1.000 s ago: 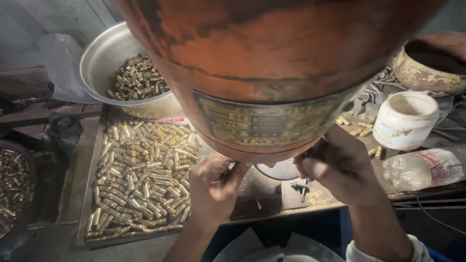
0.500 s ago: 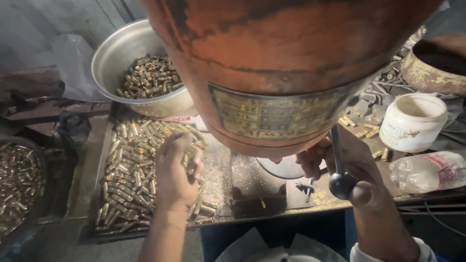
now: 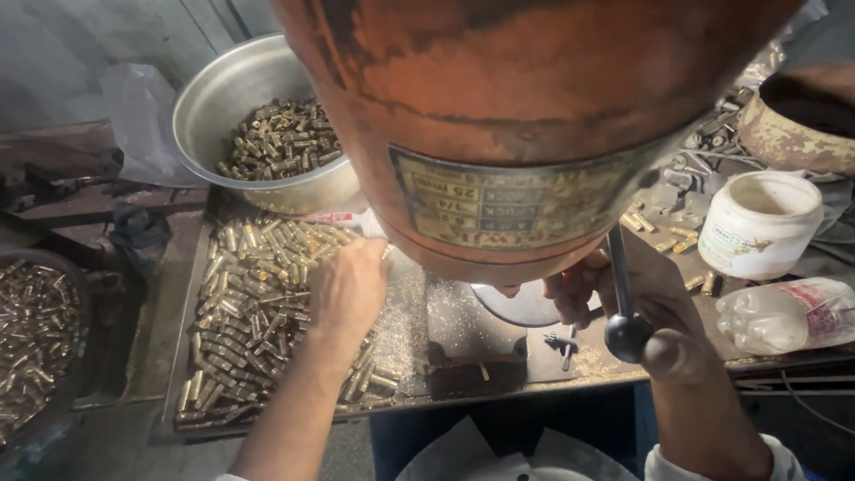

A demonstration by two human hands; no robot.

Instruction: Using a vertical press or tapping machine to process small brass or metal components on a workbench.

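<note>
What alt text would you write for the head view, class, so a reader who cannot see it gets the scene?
Seen from above, a left hand reaches into a tray of brass pieces while the right hand works under a big rusty orange machine head, beside its black-knobbed lever. A metal bowl of brass pieces, a white jar and a plastic bottle stand around.

Both hands are bare, with no gloves, rings or watch in view. The left hand shows a bare forearm with no sleeve visible. The right hand has a bare forearm ending in a pushed-up white sleeve.
</note>
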